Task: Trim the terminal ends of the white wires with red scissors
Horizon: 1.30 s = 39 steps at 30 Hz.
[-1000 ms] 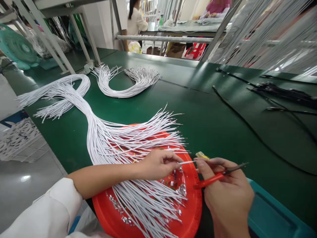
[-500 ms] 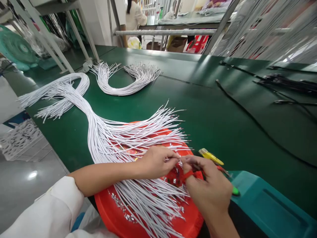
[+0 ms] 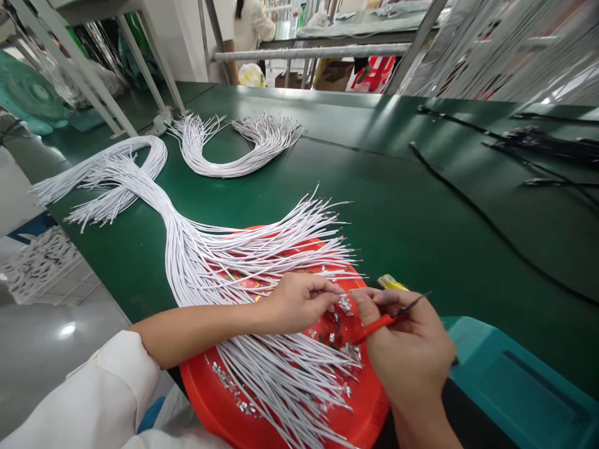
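White wires (image 3: 191, 255) lie in a thick bundle across a red plastic basin (image 3: 206, 405), their ends fanned out to the right. Over the basin, my left hand (image 3: 294, 304) is closed in a pinch; whatever its fingertips hold is too small to make out. Close to its right, my right hand (image 3: 412, 349) is closed around a slim red-handled tool (image 3: 377, 327) with a dark pointed tip, its thumb and forefinger near the left fingertips. Small shiny foil-like pieces (image 3: 346, 304) lie beneath the fingertips, with more along the basin's lower left.
A yellow-handled tool (image 3: 392, 283) lies behind my right hand. A teal plastic box (image 3: 515, 380) sits at the lower right. Further wire bundles (image 3: 234, 168) and black cables (image 3: 496, 231) lie on the green table (image 3: 365, 206). A green fan (image 3: 28, 93) stands far left; a person is in back.
My right hand has moved slightly right, away from the left fingertips, and turned, so the red-handled tool shows more fully. The left hand has barely moved.
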Available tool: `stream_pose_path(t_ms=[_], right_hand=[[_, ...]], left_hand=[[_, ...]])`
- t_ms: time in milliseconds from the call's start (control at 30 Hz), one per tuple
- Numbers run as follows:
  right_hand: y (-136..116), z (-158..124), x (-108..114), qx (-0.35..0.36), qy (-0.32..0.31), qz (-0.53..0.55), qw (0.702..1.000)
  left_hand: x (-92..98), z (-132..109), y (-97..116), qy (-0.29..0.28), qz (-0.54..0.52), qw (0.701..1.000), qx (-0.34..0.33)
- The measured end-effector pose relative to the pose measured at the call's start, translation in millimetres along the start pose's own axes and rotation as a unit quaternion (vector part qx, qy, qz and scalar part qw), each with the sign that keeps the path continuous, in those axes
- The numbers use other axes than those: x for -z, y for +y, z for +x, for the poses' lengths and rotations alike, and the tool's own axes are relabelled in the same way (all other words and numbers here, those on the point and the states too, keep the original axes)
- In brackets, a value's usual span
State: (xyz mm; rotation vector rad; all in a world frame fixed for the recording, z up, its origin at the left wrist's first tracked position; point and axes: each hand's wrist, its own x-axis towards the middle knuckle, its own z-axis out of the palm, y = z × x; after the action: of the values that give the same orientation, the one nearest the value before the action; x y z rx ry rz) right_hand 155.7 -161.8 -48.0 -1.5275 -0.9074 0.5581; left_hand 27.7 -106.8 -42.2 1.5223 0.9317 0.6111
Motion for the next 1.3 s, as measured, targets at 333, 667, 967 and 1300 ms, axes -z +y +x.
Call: stream_pose_path(t_ms=[333,667,967,1300], right_hand=[[-7.8,4.0,0.2,-0.056,0.015,0.009,0.998],[-1.0,4.0,2.6,-0.040,-0.191,-0.145,0.970],[0.6,-2.2,-0.4,-0.007,-0.213,-0.254,0.943],[4.1,-2.2,-0.2,-0.001,-0.217,-0.261,0.941]], left_hand=[[-0.2,-0.5,0.0,0.010,-0.010,1.000,-0.010],[4.6,0.2,0.3,0.049,-0.038,0.998,-0.002],[3.8,-0.4,3.3,0.058,0.008,0.998,-0.027],[0.9,-0.6,1.3,0.067,0.011,0.997,-0.038]])
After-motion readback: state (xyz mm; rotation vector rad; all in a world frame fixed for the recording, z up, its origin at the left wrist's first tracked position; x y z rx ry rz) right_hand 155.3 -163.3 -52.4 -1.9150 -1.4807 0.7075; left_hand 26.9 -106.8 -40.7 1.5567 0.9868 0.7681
